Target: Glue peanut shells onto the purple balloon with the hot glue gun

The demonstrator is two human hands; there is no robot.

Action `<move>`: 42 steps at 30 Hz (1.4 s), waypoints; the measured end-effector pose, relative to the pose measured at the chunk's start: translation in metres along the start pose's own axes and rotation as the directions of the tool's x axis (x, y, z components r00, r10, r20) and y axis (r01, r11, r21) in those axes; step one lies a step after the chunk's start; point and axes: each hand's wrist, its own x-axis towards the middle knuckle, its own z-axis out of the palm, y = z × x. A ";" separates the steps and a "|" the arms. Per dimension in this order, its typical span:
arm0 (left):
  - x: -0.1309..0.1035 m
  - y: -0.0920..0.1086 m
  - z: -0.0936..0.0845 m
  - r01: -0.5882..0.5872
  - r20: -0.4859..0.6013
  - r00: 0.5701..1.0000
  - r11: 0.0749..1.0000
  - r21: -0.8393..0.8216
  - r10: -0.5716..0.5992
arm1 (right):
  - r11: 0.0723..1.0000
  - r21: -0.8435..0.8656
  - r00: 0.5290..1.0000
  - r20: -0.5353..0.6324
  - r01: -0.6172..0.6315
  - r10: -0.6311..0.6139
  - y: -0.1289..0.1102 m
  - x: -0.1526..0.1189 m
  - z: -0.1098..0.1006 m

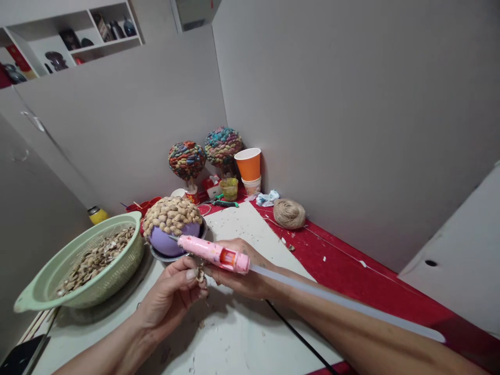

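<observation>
Hands [172, 284] grasping pink glue gun [214, 254] (right) and peanut shell [200, 276] (left), purple ball [172, 239] nearby

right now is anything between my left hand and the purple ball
Yes, partly: the pink glue gun in the right hand slants past the left hand, its tip at the purple ball. The bowl's near rim also lies between.

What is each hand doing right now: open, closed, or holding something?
Left hand: closed, pinching a small piece of shell in the fingers.
Right hand: closed around the pink glue gun.
</observation>
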 end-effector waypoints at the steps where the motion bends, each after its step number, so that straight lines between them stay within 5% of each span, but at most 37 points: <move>1: 0.000 0.000 0.000 0.001 -0.001 1.000 1.000 0.000 -0.001 | 1.000 0.003 1.000 -0.002 -0.002 0.002 0.000 0.000 0.000; 16: 0.002 0.001 -0.002 0.034 0.001 0.999 0.999 -0.023 -0.034 | 1.000 0.012 1.000 -0.018 -0.008 0.008 0.004 0.000 0.000; 30: 0.005 -0.004 -0.007 0.046 -0.004 0.999 0.998 -0.051 -0.046 | 0.989 -0.102 0.994 -0.010 0.108 -0.110 0.004 0.002 0.000; 42: -0.002 -0.008 -0.003 -0.146 0.026 0.989 0.985 0.095 0.144 | 0.968 -0.227 0.985 -0.112 0.106 -0.134 0.005 0.001 0.005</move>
